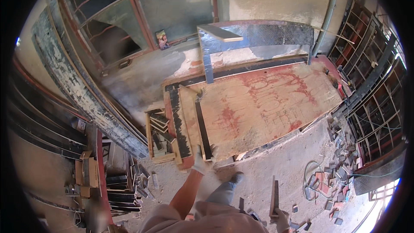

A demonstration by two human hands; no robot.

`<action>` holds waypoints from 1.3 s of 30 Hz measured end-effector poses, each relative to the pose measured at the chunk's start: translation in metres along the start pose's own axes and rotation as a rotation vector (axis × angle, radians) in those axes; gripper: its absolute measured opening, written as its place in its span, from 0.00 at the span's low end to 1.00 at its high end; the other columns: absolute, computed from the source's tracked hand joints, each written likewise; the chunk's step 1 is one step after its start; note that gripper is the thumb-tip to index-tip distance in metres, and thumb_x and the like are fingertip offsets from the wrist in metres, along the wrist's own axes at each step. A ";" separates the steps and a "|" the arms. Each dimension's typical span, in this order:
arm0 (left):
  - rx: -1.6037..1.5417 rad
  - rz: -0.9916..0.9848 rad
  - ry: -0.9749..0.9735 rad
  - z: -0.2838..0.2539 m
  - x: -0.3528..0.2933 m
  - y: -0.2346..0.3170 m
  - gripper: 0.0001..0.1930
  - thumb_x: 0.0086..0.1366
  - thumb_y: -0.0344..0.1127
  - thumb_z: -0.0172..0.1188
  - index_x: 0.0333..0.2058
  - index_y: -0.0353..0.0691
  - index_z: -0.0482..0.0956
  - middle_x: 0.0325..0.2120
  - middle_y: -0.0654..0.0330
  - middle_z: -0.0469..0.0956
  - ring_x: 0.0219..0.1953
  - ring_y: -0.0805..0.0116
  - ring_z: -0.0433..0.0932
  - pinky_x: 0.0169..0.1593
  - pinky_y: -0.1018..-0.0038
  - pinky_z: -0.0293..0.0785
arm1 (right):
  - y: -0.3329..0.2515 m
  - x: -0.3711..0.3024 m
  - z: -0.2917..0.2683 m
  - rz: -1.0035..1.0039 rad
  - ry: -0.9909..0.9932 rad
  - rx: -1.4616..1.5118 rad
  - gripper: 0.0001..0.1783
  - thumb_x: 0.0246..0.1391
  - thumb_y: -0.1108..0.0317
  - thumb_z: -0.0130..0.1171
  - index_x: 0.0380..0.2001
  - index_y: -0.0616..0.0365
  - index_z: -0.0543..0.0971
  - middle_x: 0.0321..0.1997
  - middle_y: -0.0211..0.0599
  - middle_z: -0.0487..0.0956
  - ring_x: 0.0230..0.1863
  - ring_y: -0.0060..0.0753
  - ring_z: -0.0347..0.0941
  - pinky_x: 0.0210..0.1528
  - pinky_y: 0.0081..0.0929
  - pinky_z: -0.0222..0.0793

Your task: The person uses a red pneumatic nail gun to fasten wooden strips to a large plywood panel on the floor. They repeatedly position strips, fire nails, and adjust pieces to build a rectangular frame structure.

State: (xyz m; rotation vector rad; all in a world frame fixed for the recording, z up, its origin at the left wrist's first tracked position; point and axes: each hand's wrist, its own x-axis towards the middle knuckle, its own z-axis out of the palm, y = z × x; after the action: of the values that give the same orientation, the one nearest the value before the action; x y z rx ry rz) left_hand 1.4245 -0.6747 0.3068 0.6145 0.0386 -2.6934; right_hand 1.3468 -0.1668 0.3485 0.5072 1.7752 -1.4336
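Note:
My left hand (201, 160), in a white glove, grips the near end of a long dark narrow wooden strip (201, 123). The strip lies lengthwise on a plywood worktop (267, 103) stained red, near its left edge. At the bottom of the view my right hand (282, 221), also gloved, holds a short dark wooden piece (274, 196) upright beside my leg. My shoe (236, 177) stands on the dusty floor just in front of the worktop.
An open box of wood offcuts (159, 136) sits left of the worktop. Long worn boards (77, 86) lean along the left wall. Metal frame racks (371, 95) stand at the right. Small scrap blocks (338, 177) and a coiled cable (312, 177) litter the floor.

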 end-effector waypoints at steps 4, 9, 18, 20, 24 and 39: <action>-0.107 0.139 0.337 -0.070 0.096 -0.027 0.26 0.69 0.54 0.42 0.45 0.36 0.78 0.41 0.48 0.81 0.40 0.52 0.81 0.30 0.67 0.81 | -0.031 0.040 -0.066 -0.013 -0.051 0.275 0.19 0.55 0.57 0.62 0.30 0.67 0.80 0.24 0.39 0.80 0.21 0.31 0.77 0.20 0.29 0.71; -0.123 0.322 0.809 -0.173 0.109 -0.082 0.27 0.69 0.59 0.41 0.44 0.42 0.78 0.36 0.52 0.79 0.38 0.53 0.79 0.43 0.59 0.81 | -0.082 0.042 -0.130 -0.120 0.219 0.236 0.19 0.55 0.57 0.61 0.29 0.67 0.80 0.24 0.38 0.80 0.20 0.29 0.76 0.20 0.27 0.70; 0.733 -0.256 0.631 -0.084 0.283 -0.227 0.25 0.70 0.61 0.46 0.39 0.46 0.79 0.24 0.61 0.74 0.31 0.68 0.76 0.45 0.65 0.79 | -0.270 0.073 -0.240 -0.361 0.382 -0.020 0.16 0.55 0.61 0.64 0.34 0.67 0.79 0.26 0.38 0.80 0.26 0.27 0.78 0.27 0.26 0.74; 0.823 -0.333 0.144 -0.005 0.361 -0.330 0.22 0.73 0.53 0.45 0.50 0.38 0.70 0.43 0.56 0.73 0.44 0.61 0.76 0.53 0.62 0.77 | -0.287 0.121 -0.288 -0.671 0.480 -0.340 0.10 0.51 0.67 0.67 0.30 0.62 0.79 0.22 0.38 0.78 0.22 0.30 0.76 0.24 0.29 0.70; 0.784 -0.524 -0.387 0.263 0.420 -0.583 0.35 0.73 0.60 0.35 0.64 0.35 0.56 0.61 0.48 0.64 0.66 0.47 0.62 0.68 0.52 0.59 | -0.373 0.154 -0.354 -0.953 0.561 -0.707 0.06 0.47 0.72 0.65 0.26 0.57 0.77 0.20 0.37 0.74 0.21 0.42 0.73 0.23 0.34 0.68; 0.907 -0.042 -0.523 0.433 0.632 -0.888 0.16 0.75 0.46 0.48 0.37 0.40 0.76 0.27 0.68 0.77 0.26 0.82 0.70 0.29 0.81 0.69 | -0.714 0.418 -0.528 -1.153 0.172 -0.351 0.47 0.47 0.54 0.74 0.65 0.63 0.64 0.59 0.51 0.75 0.54 0.42 0.75 0.55 0.37 0.71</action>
State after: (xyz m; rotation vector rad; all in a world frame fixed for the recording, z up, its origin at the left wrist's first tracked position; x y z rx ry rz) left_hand 0.3935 -0.1208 0.3814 0.0959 -1.3540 -2.7159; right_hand 0.4062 0.0624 0.5073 -0.7378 2.5459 -1.7170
